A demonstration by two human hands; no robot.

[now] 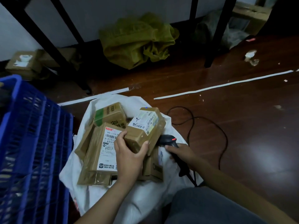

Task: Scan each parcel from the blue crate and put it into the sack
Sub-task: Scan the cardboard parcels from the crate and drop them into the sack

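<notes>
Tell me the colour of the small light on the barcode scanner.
Red. The light shows on the barcode scanner in the head view.

A small brown cardboard parcel (144, 128), white barcode label up, was tilted over the open white sack (129, 202), gripped at its near end by the left hand (129, 157). More brown parcels (98, 152) lay inside the sack. The blue crate (32, 143) stood just left of it. The right hand (182, 152) held a black barcode scanner (169, 139) beside the parcel.

One crate (32, 126), one sack (129, 199), one scanner (171, 141)
</notes>
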